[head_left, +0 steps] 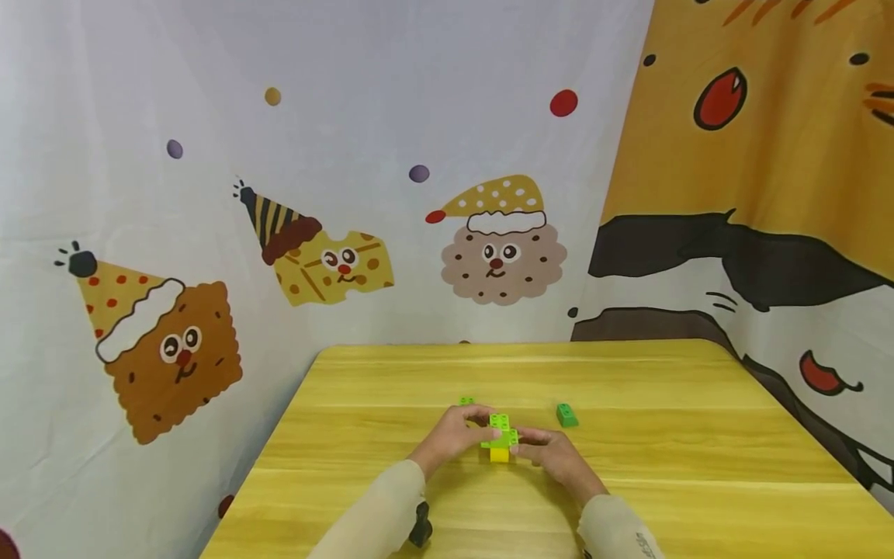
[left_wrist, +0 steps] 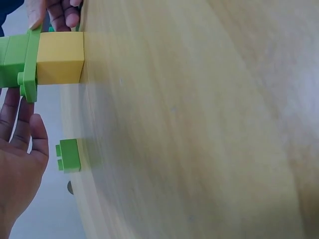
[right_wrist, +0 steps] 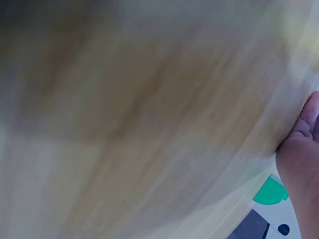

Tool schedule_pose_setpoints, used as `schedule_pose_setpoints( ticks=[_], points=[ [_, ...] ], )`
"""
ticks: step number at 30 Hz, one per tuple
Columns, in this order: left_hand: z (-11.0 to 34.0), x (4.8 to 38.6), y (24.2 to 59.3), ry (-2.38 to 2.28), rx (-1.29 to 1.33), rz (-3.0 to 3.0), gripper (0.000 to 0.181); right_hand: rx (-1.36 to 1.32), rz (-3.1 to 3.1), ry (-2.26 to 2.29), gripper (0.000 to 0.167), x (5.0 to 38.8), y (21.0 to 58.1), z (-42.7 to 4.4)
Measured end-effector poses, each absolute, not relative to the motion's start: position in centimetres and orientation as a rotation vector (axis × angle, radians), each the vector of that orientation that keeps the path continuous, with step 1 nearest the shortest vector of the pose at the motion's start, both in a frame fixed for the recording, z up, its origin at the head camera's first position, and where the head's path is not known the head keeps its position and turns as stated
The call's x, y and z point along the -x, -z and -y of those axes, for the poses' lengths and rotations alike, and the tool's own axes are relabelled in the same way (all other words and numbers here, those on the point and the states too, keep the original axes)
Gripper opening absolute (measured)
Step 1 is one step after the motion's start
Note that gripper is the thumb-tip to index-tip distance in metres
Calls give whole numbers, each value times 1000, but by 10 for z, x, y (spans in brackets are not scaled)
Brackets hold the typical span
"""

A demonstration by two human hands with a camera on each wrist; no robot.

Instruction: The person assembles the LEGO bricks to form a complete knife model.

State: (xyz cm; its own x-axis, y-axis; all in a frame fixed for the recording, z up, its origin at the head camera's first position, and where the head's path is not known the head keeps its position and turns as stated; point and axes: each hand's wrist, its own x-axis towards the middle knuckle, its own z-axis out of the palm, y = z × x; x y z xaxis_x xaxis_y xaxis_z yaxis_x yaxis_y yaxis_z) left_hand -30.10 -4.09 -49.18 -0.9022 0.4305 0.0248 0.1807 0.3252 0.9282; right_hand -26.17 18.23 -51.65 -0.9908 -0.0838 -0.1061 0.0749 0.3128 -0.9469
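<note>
A small stack of toy building bricks (head_left: pixel 500 439) stands at the middle of the table, between both hands. Its base is a yellow brick (left_wrist: pixel 61 58), topped by a wider flat green brick (left_wrist: pixel 31 64), with a lime green brick (head_left: pixel 499 421) above that. From the left side, my left hand (head_left: pixel 455 436) holds the green part of the stack, thumb in front and fingers behind. My right hand (head_left: pixel 555 455) pinches the right end of the flat green brick. Only part of the right hand (right_wrist: pixel 301 149) shows in the right wrist view, without the stack.
A small lime green brick (left_wrist: pixel 70 155) lies beyond the left hand. Farther right on the wooden table (head_left: pixel 670 435) rests a darker green brick (head_left: pixel 566 415) with a sloped side. A cloth with cartoon prints (head_left: pixel 419 93) hangs behind the table.
</note>
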Motion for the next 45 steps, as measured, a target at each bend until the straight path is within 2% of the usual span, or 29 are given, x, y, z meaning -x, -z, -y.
schedule_pose_setpoints(
  ticks=[5,13,32,45],
  points=[
    [42,301,490,-1628,-550,-2335,38,-7,-2442,1762,50,261,515,-182],
    [50,302,485,-1670,-565,-2316,52,-16,-2450,1771,49,261,515,-180],
    [75,327,480,-1731,-460,-2472,42,12,-2434,1778,50,261,516,-181],
    [86,346,493,-1693,-424,-2482,52,13,-2422,1796,51,261,516,-182]
  ],
)
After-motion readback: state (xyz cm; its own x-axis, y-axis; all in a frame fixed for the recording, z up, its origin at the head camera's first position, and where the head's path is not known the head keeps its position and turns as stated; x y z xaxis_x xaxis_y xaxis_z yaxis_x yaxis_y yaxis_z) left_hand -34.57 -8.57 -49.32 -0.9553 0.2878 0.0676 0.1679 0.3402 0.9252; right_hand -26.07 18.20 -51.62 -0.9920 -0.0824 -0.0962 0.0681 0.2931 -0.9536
